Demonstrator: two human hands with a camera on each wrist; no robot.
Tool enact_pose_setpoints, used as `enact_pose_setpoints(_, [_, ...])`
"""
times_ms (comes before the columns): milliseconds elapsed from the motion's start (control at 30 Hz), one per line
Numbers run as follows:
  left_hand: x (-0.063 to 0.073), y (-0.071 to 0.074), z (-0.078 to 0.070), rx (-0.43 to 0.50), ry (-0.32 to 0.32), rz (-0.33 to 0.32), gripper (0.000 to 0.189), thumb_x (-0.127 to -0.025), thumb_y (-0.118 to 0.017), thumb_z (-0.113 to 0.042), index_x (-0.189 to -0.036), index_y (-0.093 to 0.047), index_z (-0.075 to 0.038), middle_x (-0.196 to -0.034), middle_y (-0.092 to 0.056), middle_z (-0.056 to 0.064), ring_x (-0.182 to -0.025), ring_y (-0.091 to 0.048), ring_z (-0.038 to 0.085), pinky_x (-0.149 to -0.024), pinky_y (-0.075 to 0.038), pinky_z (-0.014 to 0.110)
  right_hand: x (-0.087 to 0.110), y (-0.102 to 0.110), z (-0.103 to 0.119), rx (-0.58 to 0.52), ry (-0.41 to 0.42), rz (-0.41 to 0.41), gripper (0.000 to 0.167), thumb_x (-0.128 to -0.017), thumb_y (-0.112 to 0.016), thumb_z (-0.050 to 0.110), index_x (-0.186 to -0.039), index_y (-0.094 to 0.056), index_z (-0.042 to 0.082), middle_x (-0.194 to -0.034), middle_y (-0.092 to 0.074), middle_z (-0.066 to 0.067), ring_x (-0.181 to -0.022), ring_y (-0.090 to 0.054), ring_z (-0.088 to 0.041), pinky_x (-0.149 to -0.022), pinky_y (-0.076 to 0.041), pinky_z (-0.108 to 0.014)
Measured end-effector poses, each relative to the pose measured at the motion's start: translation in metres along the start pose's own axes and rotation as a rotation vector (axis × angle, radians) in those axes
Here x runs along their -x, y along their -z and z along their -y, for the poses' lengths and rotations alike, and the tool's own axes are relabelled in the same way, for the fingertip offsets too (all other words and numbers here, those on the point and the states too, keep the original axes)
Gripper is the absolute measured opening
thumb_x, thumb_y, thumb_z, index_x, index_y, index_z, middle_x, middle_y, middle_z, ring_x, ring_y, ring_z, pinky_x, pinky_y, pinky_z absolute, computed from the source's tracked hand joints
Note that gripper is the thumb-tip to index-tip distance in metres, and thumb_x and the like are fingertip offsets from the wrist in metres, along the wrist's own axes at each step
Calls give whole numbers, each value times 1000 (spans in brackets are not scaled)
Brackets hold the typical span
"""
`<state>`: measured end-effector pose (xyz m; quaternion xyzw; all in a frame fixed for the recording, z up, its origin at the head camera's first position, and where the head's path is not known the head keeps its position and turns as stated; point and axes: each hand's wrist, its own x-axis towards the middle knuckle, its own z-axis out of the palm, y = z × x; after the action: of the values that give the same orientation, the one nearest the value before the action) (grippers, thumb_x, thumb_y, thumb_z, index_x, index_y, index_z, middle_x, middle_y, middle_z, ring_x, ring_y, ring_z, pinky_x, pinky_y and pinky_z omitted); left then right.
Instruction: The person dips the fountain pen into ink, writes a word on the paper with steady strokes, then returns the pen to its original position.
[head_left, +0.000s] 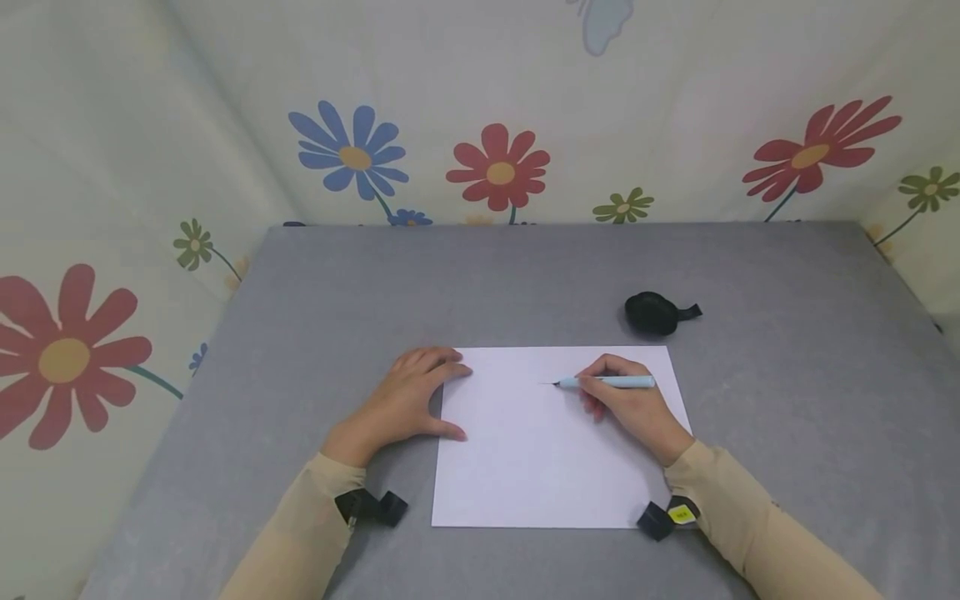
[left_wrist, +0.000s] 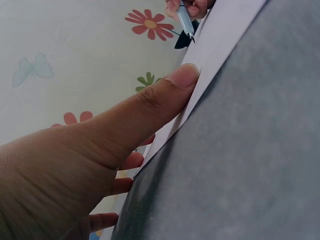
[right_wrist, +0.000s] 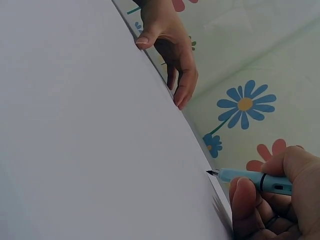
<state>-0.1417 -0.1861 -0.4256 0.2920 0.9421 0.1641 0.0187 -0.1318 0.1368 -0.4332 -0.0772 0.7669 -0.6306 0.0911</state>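
A sheet of white paper [head_left: 540, 467] lies on the grey table. My right hand [head_left: 626, 404] pinches a light blue fountain pen [head_left: 618, 382] over the upper right part of the sheet. The dark nib points left, right at the paper, beside a short faint line. In the right wrist view the same pen [right_wrist: 240, 176] sits between thumb and fingers. My left hand [head_left: 408, 396] rests at the sheet's left edge, fingers spread, with the thumb and fingertips on the paper. The left thumb [left_wrist: 150, 102] lies along that edge in the left wrist view.
A round black object [head_left: 652, 313] with a short flat tail lies beyond the sheet's upper right corner. The grey table [head_left: 450, 283] ends at a flower-printed curtain [head_left: 420, 75] behind and at the sides. Small black cameras [head_left: 392, 508] sit at both wrists.
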Motion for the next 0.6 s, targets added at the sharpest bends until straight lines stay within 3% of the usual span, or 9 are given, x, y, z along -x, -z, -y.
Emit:
enact_pose_setpoints(267, [0,-1,1,-5,-9,-10,86,-59,-85,-56,-130,-58,-17,-138,-52,6,-131,-44,28,-112,-31,53,0,1,0,12,-9,-4,16,-91,-63,7,-93,-59,-9,-77,-63,-15,-57,-58,-10,-55,-54,-25])
enact_pose_setpoints(600, [0,-2,1,-5,-15,-16,86,-59,-85,-55,-131,-58,-16,-138,-52,6,-131,-44,28,-113,-31,53,0,4,-2,37,-5,-18,16,-91,-64,10,-91,-60,-5,-73,-63,-4,-57,-58,-10,-54,-54,-27])
